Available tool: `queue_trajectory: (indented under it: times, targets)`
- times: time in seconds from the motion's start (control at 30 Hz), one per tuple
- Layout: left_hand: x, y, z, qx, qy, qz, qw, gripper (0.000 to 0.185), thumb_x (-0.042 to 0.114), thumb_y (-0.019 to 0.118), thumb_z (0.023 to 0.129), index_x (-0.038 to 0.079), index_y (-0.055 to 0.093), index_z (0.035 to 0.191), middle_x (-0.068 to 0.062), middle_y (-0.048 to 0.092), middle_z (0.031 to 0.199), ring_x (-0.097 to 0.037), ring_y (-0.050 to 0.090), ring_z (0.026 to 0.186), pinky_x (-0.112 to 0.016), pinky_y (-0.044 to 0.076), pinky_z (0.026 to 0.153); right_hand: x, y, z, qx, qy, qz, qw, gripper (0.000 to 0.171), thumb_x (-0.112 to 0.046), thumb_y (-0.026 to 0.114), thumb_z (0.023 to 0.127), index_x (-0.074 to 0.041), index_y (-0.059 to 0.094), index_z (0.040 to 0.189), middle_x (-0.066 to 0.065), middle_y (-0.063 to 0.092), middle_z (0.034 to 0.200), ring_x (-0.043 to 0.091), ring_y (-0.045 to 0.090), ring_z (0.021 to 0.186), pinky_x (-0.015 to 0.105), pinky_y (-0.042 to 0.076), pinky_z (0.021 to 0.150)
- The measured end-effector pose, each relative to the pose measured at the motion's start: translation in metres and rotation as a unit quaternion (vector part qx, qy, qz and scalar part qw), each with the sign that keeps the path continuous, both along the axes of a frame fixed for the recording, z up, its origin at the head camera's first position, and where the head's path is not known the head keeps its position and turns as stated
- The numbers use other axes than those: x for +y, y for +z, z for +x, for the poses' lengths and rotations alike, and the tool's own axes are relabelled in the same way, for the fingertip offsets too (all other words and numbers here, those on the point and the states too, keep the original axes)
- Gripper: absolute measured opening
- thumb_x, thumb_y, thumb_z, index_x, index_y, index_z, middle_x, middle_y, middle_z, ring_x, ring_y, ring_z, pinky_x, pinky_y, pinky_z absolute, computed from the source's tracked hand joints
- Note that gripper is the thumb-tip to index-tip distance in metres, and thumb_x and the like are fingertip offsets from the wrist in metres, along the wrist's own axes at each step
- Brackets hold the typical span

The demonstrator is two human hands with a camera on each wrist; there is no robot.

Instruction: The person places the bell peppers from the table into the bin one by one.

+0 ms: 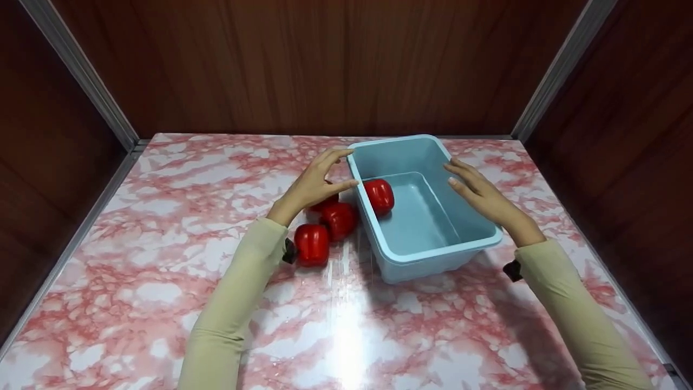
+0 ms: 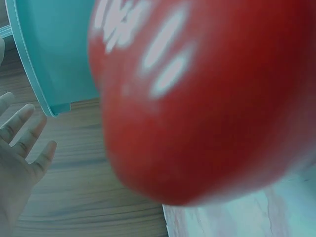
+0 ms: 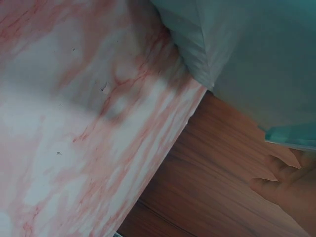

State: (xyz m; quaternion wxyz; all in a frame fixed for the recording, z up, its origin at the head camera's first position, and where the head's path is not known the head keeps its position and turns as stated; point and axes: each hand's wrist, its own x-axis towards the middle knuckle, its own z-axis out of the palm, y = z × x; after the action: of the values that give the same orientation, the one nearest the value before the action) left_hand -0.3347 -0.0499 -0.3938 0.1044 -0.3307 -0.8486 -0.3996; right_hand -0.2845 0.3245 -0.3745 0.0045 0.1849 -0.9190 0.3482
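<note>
A light blue plastic bin (image 1: 441, 254) stands on the marble table with one red pepper (image 1: 379, 196) inside, against its left wall. My left hand (image 1: 346, 168) spreads thumb and fingers against the bin's left rim. My right hand (image 1: 460, 176) lies with straight fingers along the right rim. Three more red peppers sit outside, left of the bin: one (image 1: 312, 245) nearest me, one (image 1: 339, 219) behind it, one (image 1: 324, 204) half hidden under my left hand. In the left wrist view a pepper (image 2: 207, 98) fills the frame, beside the bin (image 2: 54, 54) and my fingers (image 2: 19, 143).
The pink-and-white marble table (image 1: 162, 303) is closed in by dark wood walls (image 1: 303, 65) at the back and both sides. In the right wrist view the bin's outer wall (image 3: 247, 54) stands over the table (image 3: 74, 123), and my fingertips (image 3: 286, 182) show below its rim.
</note>
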Motion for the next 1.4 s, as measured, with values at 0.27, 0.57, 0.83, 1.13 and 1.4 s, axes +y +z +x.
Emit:
queue_trajectory:
  times: [0.27, 0.57, 0.83, 1.13, 1.4]
  targets:
    - [-0.007, -0.005, -0.002, -0.009, 0.008, -0.002, 0.9999, 0.071, 0.052, 0.067, 0.077, 0.026, 0.042, 0.138, 0.008, 0.043, 0.139, -0.012, 0.039, 0.127, -0.046, 0.039, 0.101, 0.0, 0.0, 0.002, 0.001, 0.004, -0.003, 1.0, 0.051, -0.042, 0.044, 0.097, -0.022, 0.036, 0.143, 0.004, 0.016, 0.154, 0.026, 0.011, 0.142, 0.059, 0.012, 0.109]
    - [-0.014, -0.005, -0.001, -0.03, 0.017, -0.008, 0.9994, 0.069, 0.048, 0.069, 0.078, 0.029, 0.041, 0.138, 0.011, 0.041, 0.139, -0.013, 0.041, 0.124, -0.046, 0.04, 0.1, 0.001, 0.0, 0.003, 0.002, 0.013, -0.011, 1.0, 0.051, -0.039, 0.044, 0.097, -0.02, 0.035, 0.144, 0.006, 0.016, 0.154, 0.026, 0.011, 0.142, 0.059, 0.013, 0.109]
    - [-0.021, -0.009, -0.001, -0.053, 0.021, -0.011, 0.9983, 0.068, 0.049, 0.068, 0.078, 0.032, 0.04, 0.138, 0.009, 0.04, 0.14, -0.018, 0.043, 0.124, -0.046, 0.041, 0.099, 0.001, 0.001, 0.003, -0.004, 0.007, -0.011, 1.0, 0.052, -0.041, 0.044, 0.097, -0.021, 0.034, 0.144, 0.004, 0.016, 0.154, 0.025, 0.01, 0.142, 0.058, 0.013, 0.109]
    - [-0.027, -0.015, -0.003, -0.059, 0.034, -0.022, 0.9974, 0.068, 0.048, 0.067, 0.08, 0.031, 0.039, 0.139, 0.003, 0.038, 0.143, -0.023, 0.043, 0.124, -0.045, 0.042, 0.098, 0.001, 0.001, 0.004, -0.004, 0.004, -0.011, 1.0, 0.052, -0.041, 0.044, 0.096, -0.023, 0.035, 0.144, 0.003, 0.016, 0.154, 0.025, 0.011, 0.142, 0.059, 0.012, 0.109]
    - [-0.031, -0.02, -0.004, -0.059, 0.047, -0.037, 0.9965, 0.071, 0.055, 0.065, 0.077, 0.029, 0.04, 0.139, 0.005, 0.039, 0.142, -0.017, 0.04, 0.126, -0.046, 0.038, 0.102, 0.0, 0.001, 0.004, -0.007, -0.001, -0.007, 1.0, 0.053, -0.043, 0.044, 0.096, -0.023, 0.034, 0.144, 0.004, 0.016, 0.154, 0.026, 0.011, 0.142, 0.06, 0.013, 0.109]
